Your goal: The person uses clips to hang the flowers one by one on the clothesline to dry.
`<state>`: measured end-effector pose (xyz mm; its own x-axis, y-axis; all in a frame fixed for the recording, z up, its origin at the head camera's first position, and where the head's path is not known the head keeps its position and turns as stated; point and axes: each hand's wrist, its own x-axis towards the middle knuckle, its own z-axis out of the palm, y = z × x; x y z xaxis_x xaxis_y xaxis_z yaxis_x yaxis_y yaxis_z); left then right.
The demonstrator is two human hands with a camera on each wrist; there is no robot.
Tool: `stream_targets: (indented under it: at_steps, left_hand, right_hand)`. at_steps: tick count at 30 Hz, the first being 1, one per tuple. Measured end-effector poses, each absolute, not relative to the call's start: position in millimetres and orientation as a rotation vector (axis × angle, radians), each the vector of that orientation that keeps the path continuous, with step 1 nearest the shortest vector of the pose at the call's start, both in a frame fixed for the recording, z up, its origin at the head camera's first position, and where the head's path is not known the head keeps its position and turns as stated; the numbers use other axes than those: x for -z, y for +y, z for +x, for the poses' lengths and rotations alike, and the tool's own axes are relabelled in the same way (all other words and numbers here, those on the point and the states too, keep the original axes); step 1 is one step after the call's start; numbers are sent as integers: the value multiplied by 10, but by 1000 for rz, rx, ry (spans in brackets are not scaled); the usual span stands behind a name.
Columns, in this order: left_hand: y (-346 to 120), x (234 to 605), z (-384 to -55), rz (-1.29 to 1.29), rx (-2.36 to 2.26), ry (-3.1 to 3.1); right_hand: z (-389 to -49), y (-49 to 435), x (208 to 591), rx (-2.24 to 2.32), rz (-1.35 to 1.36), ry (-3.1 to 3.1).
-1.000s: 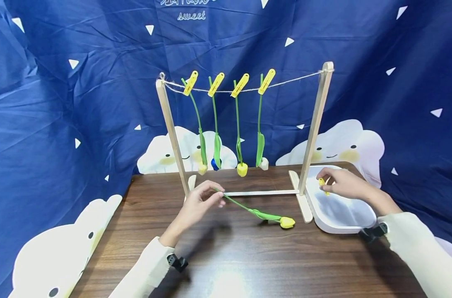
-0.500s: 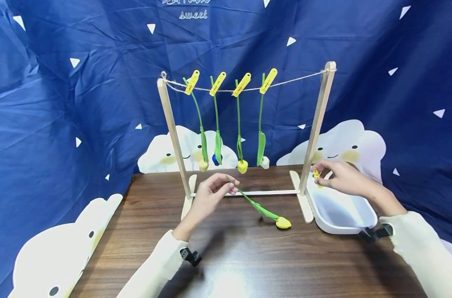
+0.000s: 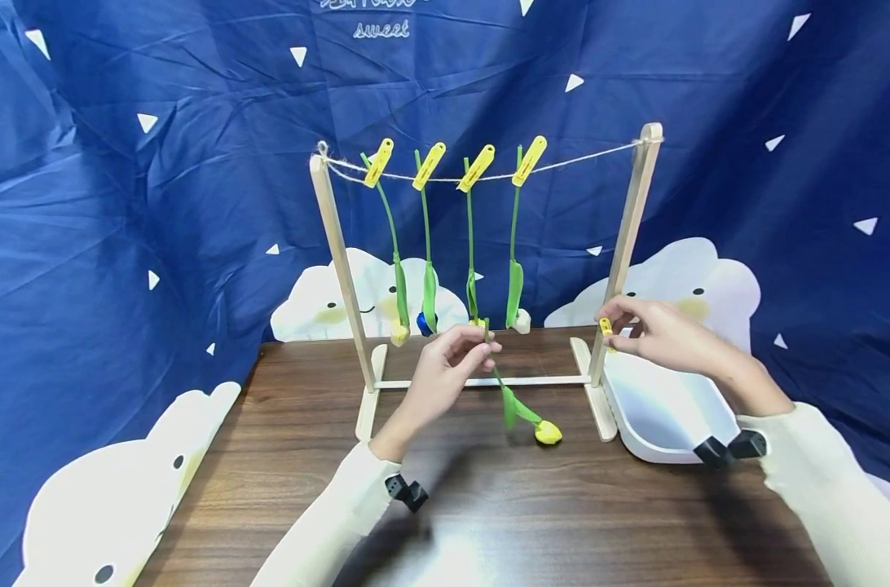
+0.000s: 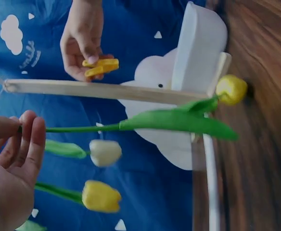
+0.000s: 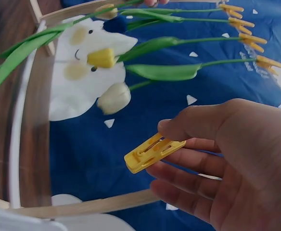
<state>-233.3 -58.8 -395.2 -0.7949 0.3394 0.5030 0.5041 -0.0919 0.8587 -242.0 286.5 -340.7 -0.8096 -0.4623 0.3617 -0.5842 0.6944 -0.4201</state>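
Observation:
My left hand [image 3: 448, 367] pinches the upper stem of a yellow tulip [image 3: 548, 432], whose head hangs low over the table in front of the rack. Beside the rack's right post, my right hand [image 3: 658, 330] holds a yellow clothespin [image 5: 155, 151] between thumb and fingers. Several tulips hang head down from a string [image 3: 580, 156], each stem clipped by a yellow clothespin [image 3: 529, 161]. Among them are a white tulip [image 5: 114, 98] and a blue tulip [image 3: 424, 324]. In the head view, the left hand partly covers the hanging yellow tulip [image 4: 101, 196].
The wooden rack has a left post [image 3: 340, 261], a right post [image 3: 631, 220] and a low white crossbar [image 3: 540, 381]. A white tray [image 3: 665, 452] stands right of it on the brown table [image 3: 533, 522]. Behind hangs a blue cloth [image 3: 196, 244].
My left hand has moved right and up, raising the held tulip's stem while its head swings slightly left. My right hand has carried the clothespin up and left, from over the tray to the right post.

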Motion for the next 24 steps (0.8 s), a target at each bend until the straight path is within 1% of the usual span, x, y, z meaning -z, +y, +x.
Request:
stream_targets:
  at_steps: [3,10,14,17,24]
  left_hand:
    - [-505,3862,-2347,-959,2037,-2032]
    - [-318,3659,-2426,-1008,2008,-1999]
    - [-204,3546,-2487,-1060,1979,-1969]
    - [-117,3458,-2530,-1066,1920,-1987]
    - [80,3251,-2624,-1054,1839,-2014]
  right_hand:
    - [-2427,2811,3303,-810,841,-2671]
    - [-2438,2719,3044,-714,820,-2648]
    - [-2429,2658,2922,-737,758,-2652]
    - [-2412,2619,2844,-773,707,-2662]
    - [-2407,2600,2677,-803,708,-2525]
